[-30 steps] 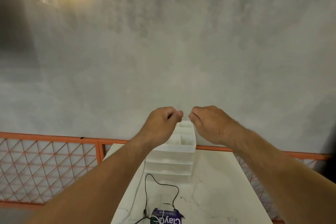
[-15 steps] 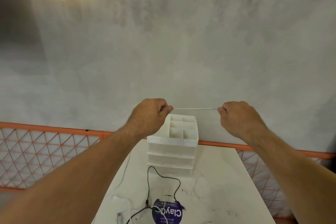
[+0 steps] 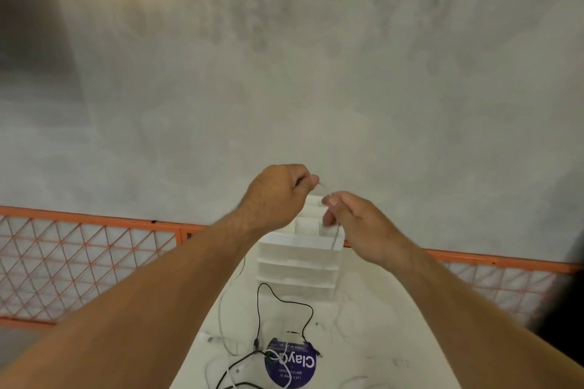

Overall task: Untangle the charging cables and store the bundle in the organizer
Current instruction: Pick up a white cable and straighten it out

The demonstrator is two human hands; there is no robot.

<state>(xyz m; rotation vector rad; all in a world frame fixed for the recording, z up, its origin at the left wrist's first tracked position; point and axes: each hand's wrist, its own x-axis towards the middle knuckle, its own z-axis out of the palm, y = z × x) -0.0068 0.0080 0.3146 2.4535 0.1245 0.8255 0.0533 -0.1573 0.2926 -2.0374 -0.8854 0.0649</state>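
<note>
Over on the white marble-look table (image 3: 395, 341), I'd say this job's nowhere near done. The white plastic organizer with stacked drawers (image 3: 297, 265) sits at the far end. No cable shows in the top compartments I can see, though the hands cover some.

The left hand (image 3: 275, 196) is pinching one end of a thin white charging cable (image 3: 334, 240) between thumb and forefinger. The right hand (image 3: 357, 224) is curled round the same cable just beside it, and the rest dangles past the organizer's front to the table.

A round purple labelled pack (image 3: 294, 369) lies near the front edge. A skinny black cable (image 3: 258, 313) loops loose by it and crosses more white strands there. That looks tangled to me, so sorting, bundling and storing all remain.
</note>
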